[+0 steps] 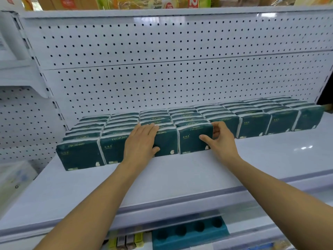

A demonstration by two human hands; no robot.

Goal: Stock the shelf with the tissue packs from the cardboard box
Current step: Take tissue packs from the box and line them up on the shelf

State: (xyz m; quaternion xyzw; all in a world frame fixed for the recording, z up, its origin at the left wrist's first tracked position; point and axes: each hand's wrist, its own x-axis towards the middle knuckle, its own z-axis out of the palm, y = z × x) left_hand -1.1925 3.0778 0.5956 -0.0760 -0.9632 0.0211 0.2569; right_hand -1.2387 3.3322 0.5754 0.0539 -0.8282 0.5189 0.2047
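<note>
- While both arms reach over the white metal shelf, head view shows dark green plastic-wrapped tissue packs standing in front-to-back rows across its back half, against the white pegboard back panel.
- Left hand: flat, fingers straight and together, palm pressed on the front face of one front-row pack; holds nothing. Likely pushing that row back to square it up.
- Right hand: curled round the right edge of the next front pack, thumb on its front face, fingers tucked behind the side. Grip looks meant to seat or straighten this pack in line.
- Packs stand upright on edge, faces forward, touching side to side; probably packed this way to fit more and show the label.
- Left-hand rows come further forward than the right-hand rows, so the front line is stepped.
- Cardboard box: not in view.
- Front half of the shelf is bare white surface.
- Below the shelf lip: teal carton with dark round holes and small yellowish boxes.
- Judgement: stocking well along, now tidying the front row.
</note>
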